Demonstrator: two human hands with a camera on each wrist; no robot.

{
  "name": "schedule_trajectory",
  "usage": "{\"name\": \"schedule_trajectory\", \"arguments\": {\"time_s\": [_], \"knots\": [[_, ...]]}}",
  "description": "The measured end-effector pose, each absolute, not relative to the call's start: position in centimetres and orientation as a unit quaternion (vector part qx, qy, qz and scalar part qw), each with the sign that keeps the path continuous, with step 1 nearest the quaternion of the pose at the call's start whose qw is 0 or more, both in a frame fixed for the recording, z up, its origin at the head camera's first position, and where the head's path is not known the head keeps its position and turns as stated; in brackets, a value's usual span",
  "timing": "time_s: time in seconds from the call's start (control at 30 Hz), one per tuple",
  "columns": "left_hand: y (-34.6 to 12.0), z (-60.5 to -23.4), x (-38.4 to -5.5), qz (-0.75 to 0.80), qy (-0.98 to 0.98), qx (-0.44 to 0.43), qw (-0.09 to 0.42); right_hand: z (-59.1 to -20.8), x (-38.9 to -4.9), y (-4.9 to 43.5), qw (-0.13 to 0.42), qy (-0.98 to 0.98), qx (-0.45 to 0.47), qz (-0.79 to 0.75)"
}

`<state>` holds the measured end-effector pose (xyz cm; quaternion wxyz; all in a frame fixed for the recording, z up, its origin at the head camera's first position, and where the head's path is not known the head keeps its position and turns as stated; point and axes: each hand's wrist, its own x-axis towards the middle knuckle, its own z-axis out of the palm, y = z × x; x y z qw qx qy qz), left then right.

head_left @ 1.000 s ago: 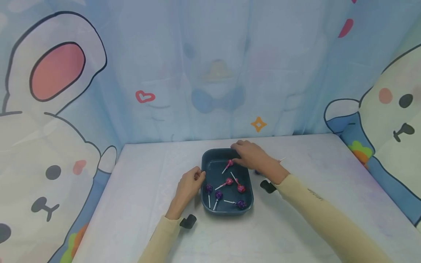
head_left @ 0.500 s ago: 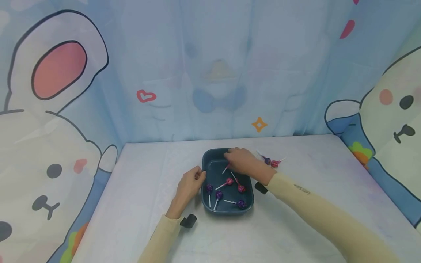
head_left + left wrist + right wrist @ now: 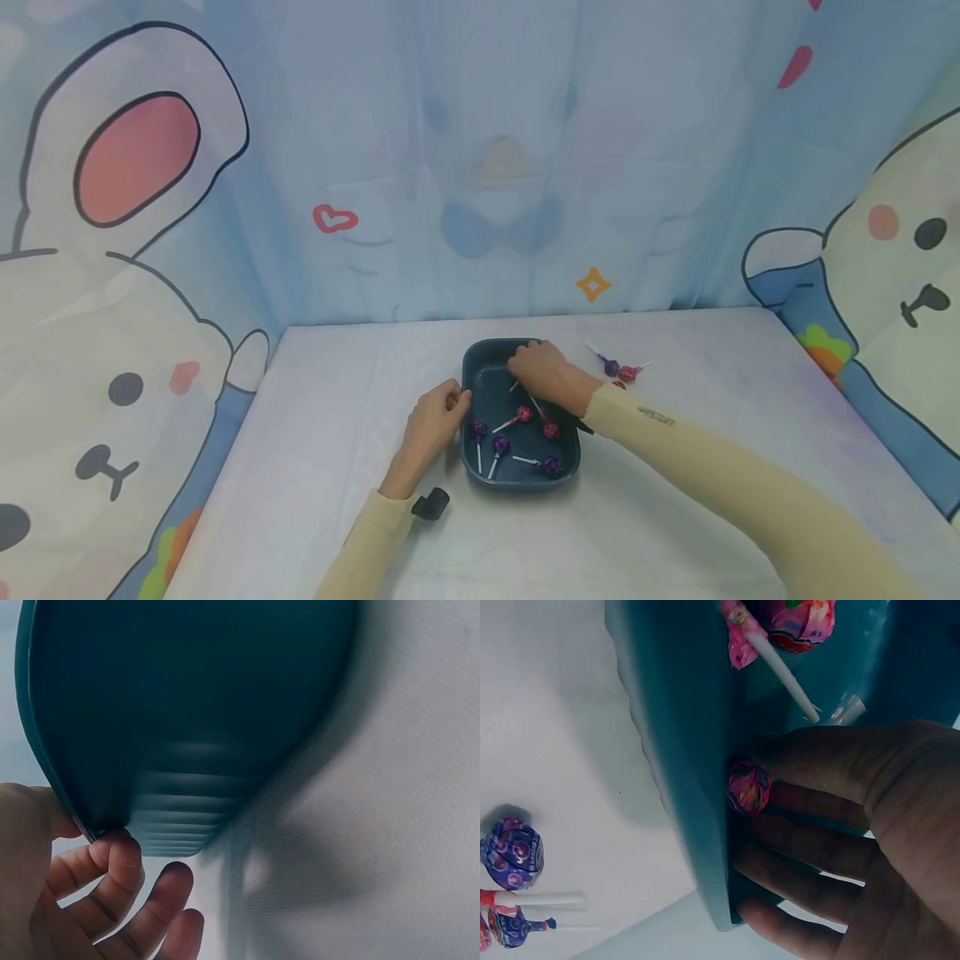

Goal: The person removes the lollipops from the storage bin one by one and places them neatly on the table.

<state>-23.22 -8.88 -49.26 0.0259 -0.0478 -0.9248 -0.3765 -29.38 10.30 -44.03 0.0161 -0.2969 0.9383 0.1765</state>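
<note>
A dark teal rectangular tray (image 3: 487, 375) holds several wrapped lollipops. My left hand (image 3: 429, 427) pinches the tray's left rim between thumb and fingers; the left wrist view shows the tray's outer wall (image 3: 187, 697) beside the fingertips. Over the tray's far right part, my right hand (image 3: 546, 371) reaches down inside. In the right wrist view its thumb and fingers pinch the head of a pink lollipop (image 3: 748, 787) by the tray wall. Purple lollipops (image 3: 500, 447) lie at the near end, and a pink one (image 3: 523, 413) lies mid-tray. The right hand hides part of the far lollipops.
On the white table to the right of the tray lie a purple lollipop (image 3: 611, 367), a pink lollipop (image 3: 628, 373) and another partly hidden by the right sleeve (image 3: 675, 433). A pale blue printed curtain (image 3: 375, 167) hangs behind the table.
My right hand has moved left from the tray's far right rim into the tray, down over the far pink lollipop. Lollipops on the table came into view. The left hand stays put.
</note>
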Motion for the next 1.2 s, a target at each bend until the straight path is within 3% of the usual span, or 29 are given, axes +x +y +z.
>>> {"name": "schedule_trajectory", "arguments": {"time_s": [0.33, 1.2], "knots": [[-8.85, -49.15, -23.18, -0.381, -0.923, -0.048, 0.024, -44.40, -30.15, 9.59, 0.044, 0.943, -0.266, 0.195], [-8.76, -49.20, -23.04, -0.371, -0.927, -0.042, 0.027, -44.66, -30.22, 10.33, 0.031, 0.939, -0.286, 0.191]]}}
